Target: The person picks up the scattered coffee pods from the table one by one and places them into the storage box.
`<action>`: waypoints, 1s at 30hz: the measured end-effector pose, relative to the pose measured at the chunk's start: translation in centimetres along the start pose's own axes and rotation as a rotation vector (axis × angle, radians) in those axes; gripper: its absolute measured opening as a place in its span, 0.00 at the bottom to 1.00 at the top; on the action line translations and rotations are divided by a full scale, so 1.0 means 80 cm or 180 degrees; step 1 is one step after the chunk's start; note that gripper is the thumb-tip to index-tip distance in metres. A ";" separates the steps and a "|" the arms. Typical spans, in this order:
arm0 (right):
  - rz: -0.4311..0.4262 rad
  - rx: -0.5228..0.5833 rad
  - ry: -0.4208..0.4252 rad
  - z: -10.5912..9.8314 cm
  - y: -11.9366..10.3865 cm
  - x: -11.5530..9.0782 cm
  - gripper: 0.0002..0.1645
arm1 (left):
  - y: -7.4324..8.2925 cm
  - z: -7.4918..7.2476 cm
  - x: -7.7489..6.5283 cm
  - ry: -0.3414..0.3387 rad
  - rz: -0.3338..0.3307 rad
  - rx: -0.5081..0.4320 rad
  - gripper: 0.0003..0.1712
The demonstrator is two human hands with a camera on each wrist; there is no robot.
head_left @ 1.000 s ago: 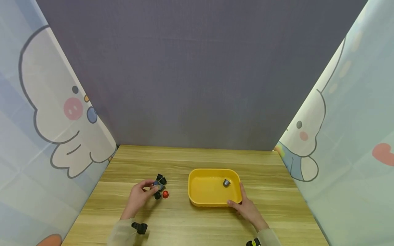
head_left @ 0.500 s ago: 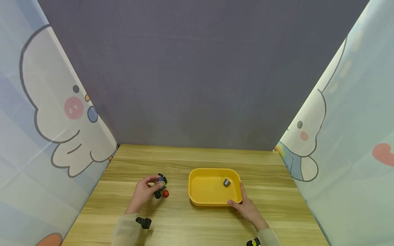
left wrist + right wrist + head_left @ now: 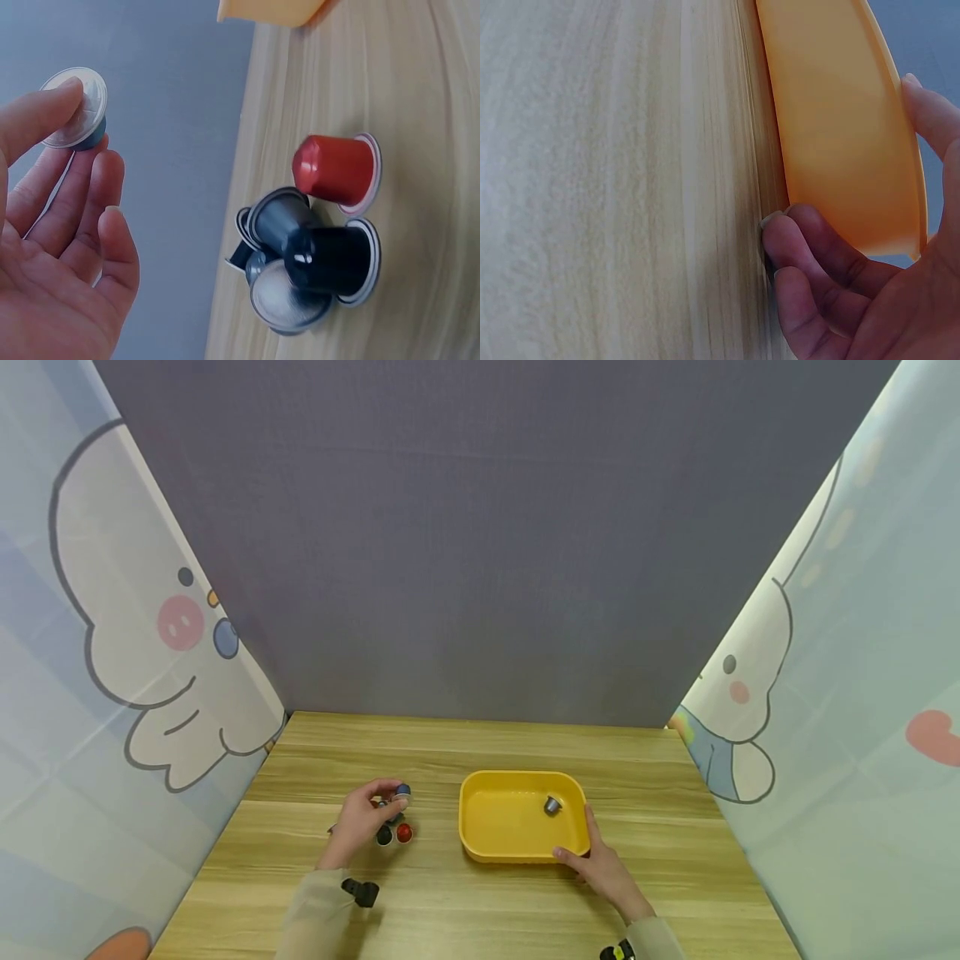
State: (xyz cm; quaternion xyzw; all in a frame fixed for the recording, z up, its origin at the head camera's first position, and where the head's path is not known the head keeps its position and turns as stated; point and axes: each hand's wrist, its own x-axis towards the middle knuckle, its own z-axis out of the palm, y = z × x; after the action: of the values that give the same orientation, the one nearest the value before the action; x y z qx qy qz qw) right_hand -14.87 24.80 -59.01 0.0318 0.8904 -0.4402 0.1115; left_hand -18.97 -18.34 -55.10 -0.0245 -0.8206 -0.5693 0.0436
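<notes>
Between thumb and fingertips my left hand (image 3: 364, 817) pinches a blue coffee capsule (image 3: 82, 112), its silver lid under the thumb. The hand is raised above a small group of other capsules on the table. Among them a red capsule (image 3: 337, 171) stands slightly apart, beside a black capsule (image 3: 330, 259) and a dark grey one (image 3: 281, 217). My right hand (image 3: 606, 870) grips the near right corner of a yellow plastic tray (image 3: 480, 852), with fingers curled against its lower side. Inside that tray, toward the right, lies a single dark grey capsule (image 3: 552, 806).
The wooden table (image 3: 465, 910) carries everything. A dark grey panel (image 3: 480, 568) rises at its back edge, and printed curtains (image 3: 187, 693) with cartoon figures flank both sides.
My left hand has lifted the blue capsule from the group and moved a little right and away from me. The right hand and the tray have stayed in place.
</notes>
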 end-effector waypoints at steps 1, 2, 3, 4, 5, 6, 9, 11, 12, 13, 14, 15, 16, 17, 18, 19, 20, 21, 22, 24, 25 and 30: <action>0.0002 -0.0001 0.0002 0.000 0.000 0.000 0.67 | 0.001 0.001 0.001 -0.0018 0.0005 0.0008 0.20; 0.0003 -0.0001 0.0000 0.000 0.000 0.000 0.67 | 0.002 0.002 0.002 -0.0036 0.0012 0.0005 0.20; 0.0006 0.0000 0.0000 0.000 -0.001 0.000 0.67 | 0.003 0.003 0.003 -0.0053 0.0001 -0.0012 0.20; 0.0007 0.0000 -0.0004 0.000 -0.001 0.000 0.67 | 0.005 0.004 0.004 -0.0070 -0.0002 -0.0022 0.20; 0.0009 0.0005 -0.0005 0.000 -0.001 0.000 0.67 | 0.006 0.005 0.005 -0.0086 -0.0001 -0.0039 0.20; 0.0011 0.0006 -0.0006 0.000 -0.001 0.000 0.67 | 0.008 0.006 0.006 -0.0095 -0.0007 -0.0051 0.20; 0.0020 0.0005 -0.0009 0.000 -0.001 0.000 0.67 | 0.013 0.010 0.009 -0.0102 0.0030 -0.0047 0.20; 0.0023 0.0006 -0.0013 0.000 -0.001 0.000 0.67 | 0.017 0.013 0.011 -0.0105 0.0061 -0.0034 0.20; 0.0026 0.0005 -0.0015 0.000 -0.001 0.000 0.67 | 0.018 0.015 0.012 -0.0108 0.0065 -0.0031 0.20; 0.0027 0.0005 -0.0018 0.001 -0.001 0.000 0.67 | 0.019 0.016 0.013 -0.0112 0.0074 -0.0024 0.20; 0.0028 0.0008 -0.0020 0.001 0.000 0.000 0.67 | 0.020 0.018 0.014 -0.0119 0.0065 -0.0022 0.19; 0.0026 0.0008 -0.0020 0.001 0.000 0.001 0.67 | 0.021 0.019 0.015 -0.0121 0.0065 -0.0028 0.19; 0.0025 0.0007 -0.0020 0.001 0.000 0.001 0.67 | 0.022 0.021 0.016 -0.0125 0.0069 -0.0038 0.19; 0.0022 0.0008 -0.0020 0.001 0.000 0.001 0.67 | 0.023 0.023 0.017 -0.0130 0.0075 -0.0049 0.18; 0.0020 0.0010 -0.0019 0.001 0.000 0.001 0.67 | 0.024 0.024 0.018 -0.0132 0.0081 -0.0044 0.18; 0.0016 0.0010 -0.0019 0.001 0.001 0.001 0.67 | 0.025 0.026 0.020 -0.0131 0.0096 -0.0037 0.18; 0.0013 0.0012 -0.0020 0.001 0.000 0.001 0.67 | 0.026 0.028 0.021 -0.0134 0.0116 -0.0037 0.18; 0.0009 0.0013 -0.0023 0.001 0.001 0.001 0.67 | 0.027 0.030 0.022 -0.0139 0.0141 -0.0042 0.17; 0.0010 0.0016 -0.0027 0.001 0.001 0.001 0.67 | 0.028 0.031 0.023 -0.0142 0.0167 -0.0043 0.17; 0.0006 0.0025 -0.0032 0.001 0.001 0.002 0.67 | 0.031 0.035 0.026 -0.0152 0.0218 -0.0052 0.17; 0.0007 0.0029 -0.0034 0.001 0.002 0.002 0.67 | 0.032 0.036 0.027 -0.0160 0.0248 -0.0062 0.17; 0.0010 0.0008 -0.0031 0.002 0.003 0.004 0.67 | 0.038 0.045 0.034 -0.0193 0.0340 -0.0111 0.16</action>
State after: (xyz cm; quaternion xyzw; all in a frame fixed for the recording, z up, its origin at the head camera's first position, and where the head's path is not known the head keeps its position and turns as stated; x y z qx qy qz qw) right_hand -15.12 24.81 -59.31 0.0312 0.8892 -0.4413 0.1165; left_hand -21.58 -13.93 -53.25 -0.0863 -0.8091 -0.5793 0.0486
